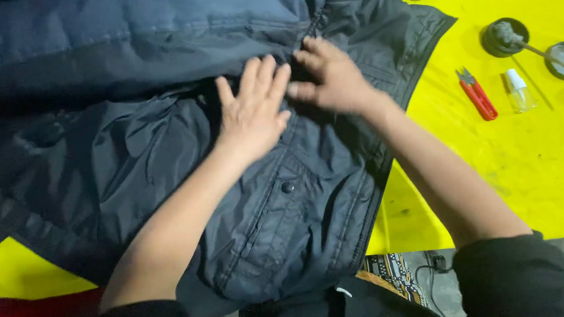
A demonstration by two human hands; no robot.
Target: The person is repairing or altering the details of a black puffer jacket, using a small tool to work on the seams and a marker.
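A dark blue jacket (158,121) covers the left and middle of the yellow bench (532,179). The left hand (252,114) lies flat on it, fingers spread open; the right hand (332,77) beside it pinches the fabric at the zip. Red snips (478,94) and a small bottle (518,89) lie at the upper right

A tailoring workshop: yellow worktable (538,178), red thread snips (478,96), dark jacket (158,121).
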